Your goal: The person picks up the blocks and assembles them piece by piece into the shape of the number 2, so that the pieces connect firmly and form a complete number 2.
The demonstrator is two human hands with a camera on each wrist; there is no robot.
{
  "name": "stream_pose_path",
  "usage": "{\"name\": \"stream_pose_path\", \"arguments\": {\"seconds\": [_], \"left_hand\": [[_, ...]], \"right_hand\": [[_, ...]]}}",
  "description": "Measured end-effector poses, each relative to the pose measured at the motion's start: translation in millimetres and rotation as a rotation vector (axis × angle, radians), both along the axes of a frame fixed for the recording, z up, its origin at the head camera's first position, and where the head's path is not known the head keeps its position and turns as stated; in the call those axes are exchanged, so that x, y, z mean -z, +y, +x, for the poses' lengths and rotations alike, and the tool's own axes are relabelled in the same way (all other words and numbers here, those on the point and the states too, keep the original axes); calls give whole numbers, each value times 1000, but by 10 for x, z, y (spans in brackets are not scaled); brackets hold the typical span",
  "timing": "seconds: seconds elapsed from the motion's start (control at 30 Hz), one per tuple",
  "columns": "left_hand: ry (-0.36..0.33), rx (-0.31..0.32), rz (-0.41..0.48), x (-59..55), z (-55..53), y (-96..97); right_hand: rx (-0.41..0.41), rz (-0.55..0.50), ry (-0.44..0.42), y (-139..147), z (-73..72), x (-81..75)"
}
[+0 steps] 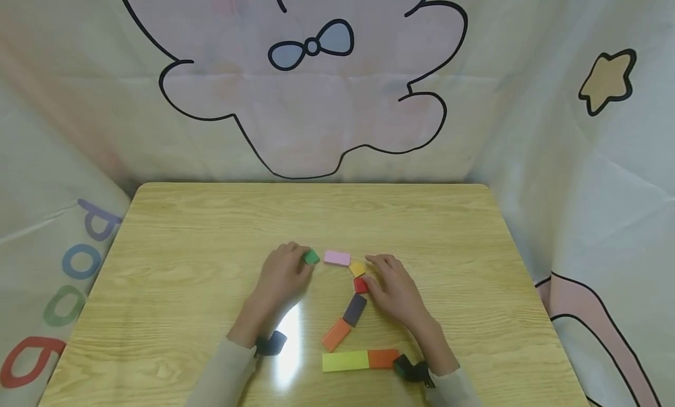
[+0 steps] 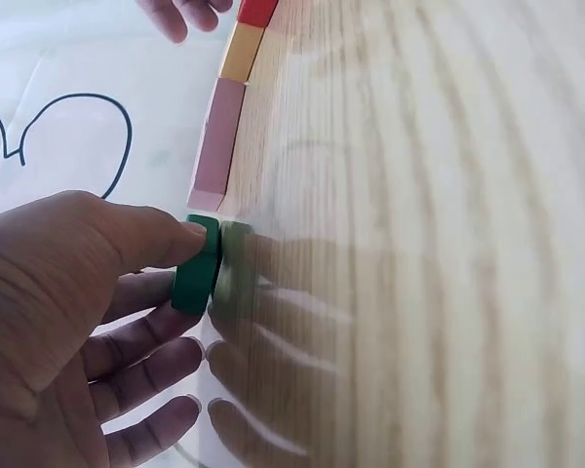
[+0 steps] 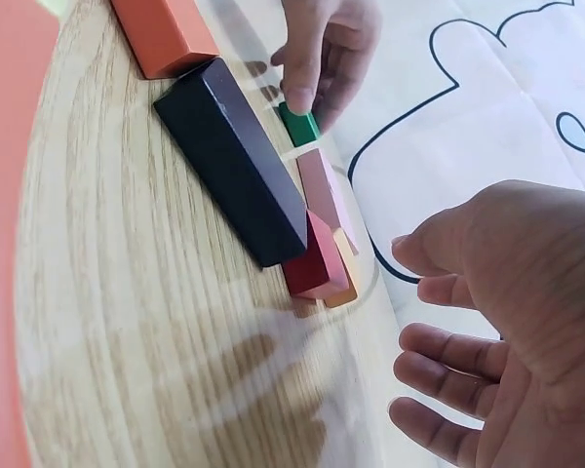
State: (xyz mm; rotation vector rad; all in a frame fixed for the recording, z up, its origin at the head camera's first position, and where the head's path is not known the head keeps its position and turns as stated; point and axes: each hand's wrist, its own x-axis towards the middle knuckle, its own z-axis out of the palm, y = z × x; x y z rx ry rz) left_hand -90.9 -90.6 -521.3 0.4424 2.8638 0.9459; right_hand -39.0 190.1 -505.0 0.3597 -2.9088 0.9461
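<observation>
Between the thumb and fingers of my left hand a small green block is pinched, low over the table in the left wrist view. Just right of it lies a pink block, with a narrow gap between the two. A yellow block and a red block follow the pink one in a curve. Beside these two is my right hand, its fingers loosely bent and apart, holding nothing. The right wrist view shows space between its fingertips and the red block.
Below the red block, a dark block and an orange block slant down to the left. Nearer me, a yellow-green block joins an orange-red one in a row. Printed cloth hangs behind the wooden table.
</observation>
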Motion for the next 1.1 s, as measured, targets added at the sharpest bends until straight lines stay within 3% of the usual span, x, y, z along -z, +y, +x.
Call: {"name": "stream_pose_path", "arguments": {"seconds": [0.43, 0.73, 1.1], "left_hand": [[11, -1, 29, 13, 39, 65], [41, 0, 23, 45, 46, 53], [47, 1, 14, 53, 37, 62]], "right_hand": [[71, -14, -87, 144, 32, 78], [146, 8, -67, 179, 33, 65], [145, 28, -68, 186, 43, 99]]}}
